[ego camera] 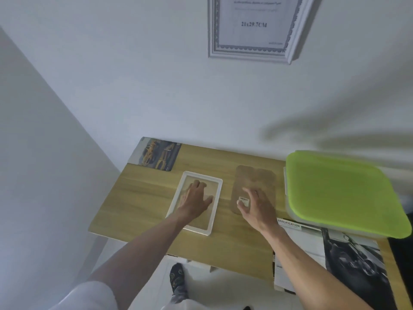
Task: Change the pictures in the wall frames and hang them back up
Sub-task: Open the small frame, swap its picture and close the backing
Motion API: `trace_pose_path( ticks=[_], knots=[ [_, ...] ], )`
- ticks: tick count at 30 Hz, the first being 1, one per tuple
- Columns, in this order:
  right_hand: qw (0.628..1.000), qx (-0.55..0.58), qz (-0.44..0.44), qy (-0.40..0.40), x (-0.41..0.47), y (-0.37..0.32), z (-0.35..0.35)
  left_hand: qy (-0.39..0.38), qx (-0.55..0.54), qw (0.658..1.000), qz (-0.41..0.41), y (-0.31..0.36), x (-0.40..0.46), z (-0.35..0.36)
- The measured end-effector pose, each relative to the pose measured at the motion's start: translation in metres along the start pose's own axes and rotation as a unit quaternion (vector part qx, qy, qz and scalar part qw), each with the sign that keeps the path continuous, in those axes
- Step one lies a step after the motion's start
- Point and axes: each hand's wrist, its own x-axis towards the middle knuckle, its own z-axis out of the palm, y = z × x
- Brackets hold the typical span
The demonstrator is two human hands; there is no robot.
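A small white picture frame (218, 199) lies flat on the wooden table (143, 198), with the wood showing through its middle. My left hand (196, 198) lies inside it, fingers spread flat on the pane. Right of it lies the brown backing board (254, 177) with a small white hanger tab (243, 201). My right hand (254, 203) rests on the board, thumb and fingers around that tab. A picture of yellow cars (156, 156) lies at the table's far left corner. A larger white frame (257, 27) with a printed sheet hangs on the wall above.
A clear box with a green lid (339, 191) stands at the table's right. A car brochure (330, 253) lies at the near right, under my right forearm. A wall corner runs down the left. My foot (177, 280) shows below the table edge.
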Motion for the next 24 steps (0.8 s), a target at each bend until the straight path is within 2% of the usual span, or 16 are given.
trace_pose_path(
  ticks=[9, 24],
  knots=[
    [0.998, -0.014, -0.029, -0.047, 0.088, -0.100, 0.048, 0.000, 0.048, 0.999, -0.020, -0.112, 0.055, -0.062],
    [0.983, -0.068, -0.077, -0.150, 0.180, -0.217, 0.147, -0.046, 0.098, 0.993, 0.034, -0.239, 0.144, -0.081]
  ],
)
